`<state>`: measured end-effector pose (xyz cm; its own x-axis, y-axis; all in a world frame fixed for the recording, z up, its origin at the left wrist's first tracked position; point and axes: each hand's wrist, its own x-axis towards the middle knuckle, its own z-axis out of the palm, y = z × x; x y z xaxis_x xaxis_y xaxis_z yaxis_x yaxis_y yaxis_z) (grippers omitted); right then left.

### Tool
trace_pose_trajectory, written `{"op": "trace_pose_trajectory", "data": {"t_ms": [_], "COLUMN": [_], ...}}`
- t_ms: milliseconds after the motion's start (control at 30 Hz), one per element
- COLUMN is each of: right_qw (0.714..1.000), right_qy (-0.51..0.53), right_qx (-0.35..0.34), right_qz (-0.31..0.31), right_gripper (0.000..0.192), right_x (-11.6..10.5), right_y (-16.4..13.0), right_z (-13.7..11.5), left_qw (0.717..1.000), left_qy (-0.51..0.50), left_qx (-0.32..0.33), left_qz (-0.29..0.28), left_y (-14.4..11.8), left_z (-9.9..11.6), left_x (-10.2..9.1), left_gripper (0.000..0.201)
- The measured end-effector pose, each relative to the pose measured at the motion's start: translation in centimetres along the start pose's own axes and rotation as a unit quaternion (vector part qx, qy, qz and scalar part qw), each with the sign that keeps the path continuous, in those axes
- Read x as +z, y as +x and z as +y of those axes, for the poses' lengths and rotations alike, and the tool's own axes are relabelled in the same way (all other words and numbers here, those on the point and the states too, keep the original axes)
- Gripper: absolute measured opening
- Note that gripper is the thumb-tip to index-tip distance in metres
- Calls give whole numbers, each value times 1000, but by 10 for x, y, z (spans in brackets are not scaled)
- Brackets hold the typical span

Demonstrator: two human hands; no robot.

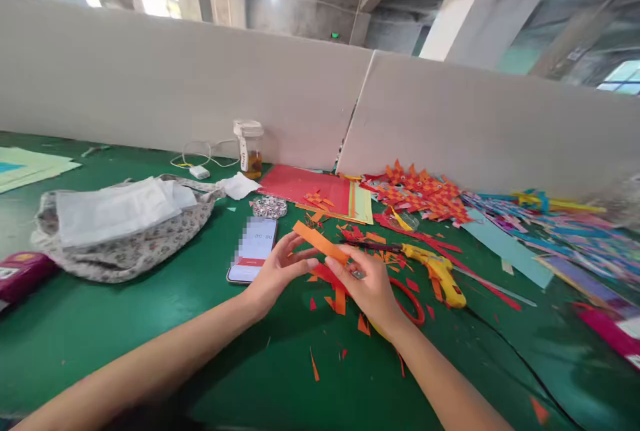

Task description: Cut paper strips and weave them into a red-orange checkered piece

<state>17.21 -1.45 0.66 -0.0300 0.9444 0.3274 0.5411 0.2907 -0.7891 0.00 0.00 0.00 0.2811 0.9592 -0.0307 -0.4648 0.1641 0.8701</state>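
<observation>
An orange paper strip is pinched between the thumb and fingers of my right hand, tilted up toward the left. My left hand is beside the strip's left end, thumb and fingers apart; whether its fingertips touch the strip from behind cannot be seen. Below the hands lie red and orange paper pieces, partly hidden. A red loop handle, seemingly of scissors, shows from under my right wrist. To the right rests a yellow glue gun with a black cord.
A phone lies just left of my hands. Behind are red paper sheets, woven orange-red pieces and a lidded cup. Farther left sits a patterned cloth with a white mask on it. Coloured strips pile at right.
</observation>
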Motion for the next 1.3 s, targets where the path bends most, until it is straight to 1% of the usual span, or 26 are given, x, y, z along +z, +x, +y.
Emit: {"op": "trace_pose_trajectory", "data": {"t_ms": [100, 167, 233, 300, 333, 433, 533, 600, 667, 767, 867, 933, 1000, 1033, 1067, 1100, 1133, 1167, 1200, 1233, 1267, 1300], "right_qw": [998, 995, 994, 993, 991, 984, 980, 977, 977, 979, 977, 976, 977, 977, 974, 967, 955, 941, 928, 919, 916, 919], "right_qy": [20, 31, 47, 81, 102, 146, 161, 171, 173, 162, 158, 162, 173, 182, 195, 211, 231, 252, 272, 289, 301, 308], "right_qx": [-37, -41, -25, 9, 27, 69, 89, 97, 104, 107, 121, 129, 123, 113, 101, 87, 72, 58, 48, 44, 45, 48], "right_qz": [-55, -85, -95, -87, -80, -71, -80, -81, -69, -55, -73, -74, -38, 1, 53, 111, 169, 218, 251, 266, 262, 240], "right_gripper": [24, 19, 19, 21, 24, 28, 27, 30, 32, 31, 30, 29, 26, 24, 22, 21, 19, 18, 18, 17, 16, 14], "right_x": [-6, -7, -7, -7, -6, -6, -5, -5, -7, -11, -13, -15, -18, -20, -23, -25, -27, -30, -32, -33, -34, -35], "right_y": [0, 1, 1, 1, 2, 3, 5, 6, 8, 9, 10, 10, 12, 13, 15, 17, 19, 21, 22, 23, 23, 23], "right_z": [-7, -9, -8, -6, -4, -1, 1, 2, 3, 5, 6, 6, 5, 5, 5, 4, 4, 4, 5, 5, 6, 6], "left_qw": [1000, 999, 998, 996, 996, 994, 994, 992, 991, 990, 990, 987, 979, 969, 953, 924, 877, 813, 746, 687, 642, 612], "left_qy": [1, 10, 26, 49, 61, 91, 102, 108, 113, 110, 109, 123, 162, 200, 253, 325, 424, 526, 610, 674, 720, 749], "left_qx": [15, 35, 58, 73, 71, 50, 40, 44, 48, 49, 53, 64, 92, 118, 150, 190, 222, 249, 266, 271, 265, 254], "left_qz": [-15, -21, -22, -12, -2, 20, 29, 39, 56, 69, 77, 83, 85, 83, 77, 70, 47, 15, -5, -13, -15, -13], "left_y": [-2, -2, 0, 2, 3, 4, 3, 4, 4, 6, 7, 7, 8, 9, 10, 11, 12, 12, 13, 14, 15, 15], "left_z": [2, 3, 3, 2, 2, 0, 1, 2, 3, 2, -1, -2, 0, 3, 5, 8, 10, 11, 11, 11, 9, 7], "left_x": [-2, -4, -6, -8, -9, -10, -10, -11, -12, -15, -16, -16, -18, -19, -21, -24, -26, -30, -33, -36, -39, -42], "left_gripper": [67, 71, 73, 68, 62, 38, 28, 26, 25, 28, 32, 33, 33, 32, 31, 29, 28, 26, 23, 24, 26, 27]}}
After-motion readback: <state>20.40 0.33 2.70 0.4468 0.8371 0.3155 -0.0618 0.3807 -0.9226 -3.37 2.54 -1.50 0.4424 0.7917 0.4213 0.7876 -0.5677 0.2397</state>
